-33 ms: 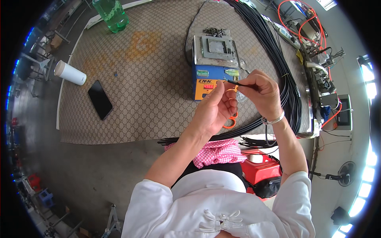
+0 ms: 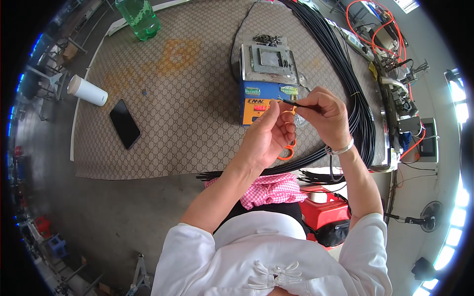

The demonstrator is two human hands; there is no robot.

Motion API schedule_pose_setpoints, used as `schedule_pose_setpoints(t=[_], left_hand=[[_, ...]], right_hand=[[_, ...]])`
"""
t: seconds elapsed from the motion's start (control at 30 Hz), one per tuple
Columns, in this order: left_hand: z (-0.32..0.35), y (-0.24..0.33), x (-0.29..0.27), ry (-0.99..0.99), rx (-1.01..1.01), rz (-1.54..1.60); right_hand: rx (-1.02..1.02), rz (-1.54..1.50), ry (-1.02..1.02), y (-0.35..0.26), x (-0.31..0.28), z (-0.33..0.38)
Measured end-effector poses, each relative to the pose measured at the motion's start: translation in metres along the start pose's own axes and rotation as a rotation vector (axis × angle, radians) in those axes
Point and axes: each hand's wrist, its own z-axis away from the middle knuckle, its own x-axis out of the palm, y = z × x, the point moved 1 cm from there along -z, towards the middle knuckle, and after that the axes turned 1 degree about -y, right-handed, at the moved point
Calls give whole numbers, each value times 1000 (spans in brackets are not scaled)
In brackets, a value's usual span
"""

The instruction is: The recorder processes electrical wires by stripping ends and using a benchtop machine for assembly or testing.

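Note:
My right hand [image 2: 326,116] pinches a thin black cable [image 2: 292,103] between thumb and fingers, its end pointing left. Fine wires [image 2: 280,100] stick out of that end, at the thumb tip of my left hand [image 2: 266,135]. The left hand is closed around these wire ends, its other fingers curled below. Just beyond both hands stands a blue solder pot [image 2: 269,90] with an orange front panel, a red lit display and a square metal top. Orange-handled scissors [image 2: 287,151] lie beside the left fingers, partly hidden by them.
A long bundle of black cables [image 2: 363,116] curves down the table's right side. Across the patterned tabletop [image 2: 197,108] are a phone [image 2: 124,124], a white cup [image 2: 88,91] and a green bottle [image 2: 139,19]. Machinery with red hoses [image 2: 407,74] borders the right edge.

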Motion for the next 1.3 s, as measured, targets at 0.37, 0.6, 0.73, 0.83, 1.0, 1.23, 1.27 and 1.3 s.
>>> schedule_pose_setpoints(t=[0.37,0.6,0.73,0.83,1.0,1.23,1.27,1.3], left_hand=[[11,-1,-13,49,-17,-91],[28,-21,-30,114,-134,-151],[31,-19,-41,140,-158,-128],[31,-20,-44,146,-154,-122],[31,-19,-43,163,-157,-124],[32,-18,-46,143,-151,-121],[32,-18,-47,143,-150,-120],[32,-18,-48,142,-149,-119]], right_hand=[[-314,447,29,5,-7,-43],[-361,1055,-152,25,2,-102],[-329,1233,-261,29,14,-117],[-321,1324,-326,32,19,-123],[-307,1386,-387,32,25,-128],[-323,1424,-425,33,30,-132],[-325,1426,-429,33,31,-133],[-326,1423,-432,32,31,-133]])
